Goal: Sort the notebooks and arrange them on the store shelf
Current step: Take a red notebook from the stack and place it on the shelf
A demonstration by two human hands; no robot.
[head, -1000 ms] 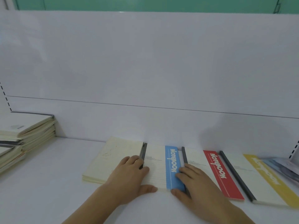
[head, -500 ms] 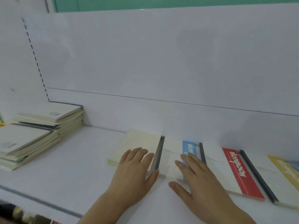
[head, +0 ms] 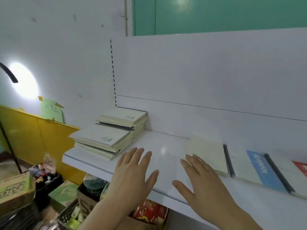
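writing: blue notebook (head: 264, 170) strip too blurry to read
left hand (head: 132, 176): fingers spread, holds nothing
right hand (head: 202, 181): spread flat, empty, near cream notebook (head: 207, 153)

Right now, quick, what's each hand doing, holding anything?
Left hand: open, fingers spread over the shelf, holding nothing.
Right hand: open, fingers straight beside the cream notebook, holding nothing.

White wall (head: 69, 47) behind, bright round light glare (head: 24, 80) at left. Green panel (head: 216, 14) upper right. Yellow board (head: 33, 135) lower left, green paper note (head: 51, 112) taped above. Cardboard boxes (head: 15, 188) on floor below.
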